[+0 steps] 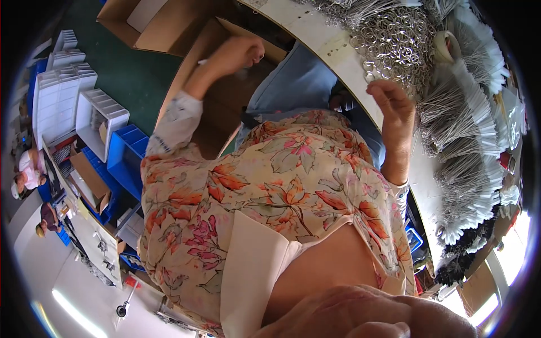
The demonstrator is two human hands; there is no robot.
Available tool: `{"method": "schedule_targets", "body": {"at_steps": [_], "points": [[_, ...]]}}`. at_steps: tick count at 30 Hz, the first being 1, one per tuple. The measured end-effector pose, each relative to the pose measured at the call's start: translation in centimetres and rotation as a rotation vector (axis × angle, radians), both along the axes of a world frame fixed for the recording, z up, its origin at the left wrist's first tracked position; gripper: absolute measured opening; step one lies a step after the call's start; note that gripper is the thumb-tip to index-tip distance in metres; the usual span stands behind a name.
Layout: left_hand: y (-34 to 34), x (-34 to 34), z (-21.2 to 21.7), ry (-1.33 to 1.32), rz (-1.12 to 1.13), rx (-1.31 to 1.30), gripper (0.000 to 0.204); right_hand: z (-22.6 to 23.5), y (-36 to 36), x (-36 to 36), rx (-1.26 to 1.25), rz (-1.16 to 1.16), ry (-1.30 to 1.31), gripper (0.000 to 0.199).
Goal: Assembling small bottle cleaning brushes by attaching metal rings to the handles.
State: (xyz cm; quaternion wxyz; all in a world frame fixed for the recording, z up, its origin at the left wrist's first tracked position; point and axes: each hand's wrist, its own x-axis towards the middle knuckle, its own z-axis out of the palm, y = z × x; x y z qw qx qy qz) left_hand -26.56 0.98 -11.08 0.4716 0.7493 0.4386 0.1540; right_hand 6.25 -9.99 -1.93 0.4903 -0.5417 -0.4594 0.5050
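Observation:
My left hand [241,54] is raised over an open cardboard box [217,121]. Its fingers are curled in, and a pale blurred bit shows beside them, too unclear to name. At the worktable's edge, my right hand [393,107] has loosely bent fingers set apart, with nothing visible between them. Its fingertips are close to a heap of metal split rings [394,48]. Beyond that hand lie bundles of thin metal wires with whitish ends [465,146].
The pale worktable [332,42] curves along my right side, with a tape roll [446,46] on it. Another cardboard box [163,25] stands at the far left. White crates [101,121] and a blue crate [128,155] are stacked leftward. Two people [31,169] are in the left background.

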Motion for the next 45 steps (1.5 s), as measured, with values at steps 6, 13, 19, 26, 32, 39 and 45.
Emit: {"method": "schedule_targets", "body": {"at_steps": [6, 13, 19, 26, 32, 39, 45], "points": [[2.2, 2.5, -16.9, 0.417, 0.014, 0.363, 0.016, 0.5, 0.5, -1.5, -0.185, 0.097, 0.005, 0.014], [-0.6, 3.3, -24.1, 0.368, 0.161, 0.25, 0.024, 0.9, 0.1, 1.6, -0.18, 0.051, -0.101, 0.013], [6.6, -9.0, -6.9, -0.119, 0.872, 0.811, 0.017, 1.6, 2.9, 2.0, -0.157, 0.176, -0.061, 0.013], [17.7, 14.5, 21.8, -0.536, 0.241, 0.845, 0.02, 8.8, 5.5, 8.4, 0.279, 0.139, -0.265, 0.011], [37.6, 23.6, 22.5, 0.222, -0.195, 0.722, 0.032, 16.3, 6.1, 15.7, 0.437, -0.075, -0.76, 0.011], [34.2, 31.5, 21.7, 1.012, 0.103, 0.793, 0.035, 16.3, 9.9, 31.5, -0.137, -0.164, -1.054, 0.021], [36.8, 29.6, 21.0, 0.97, 0.243, 0.831, 0.028, 13.4, 16.8, 31.4, -0.124, -0.3, -0.99, 0.029]]}}
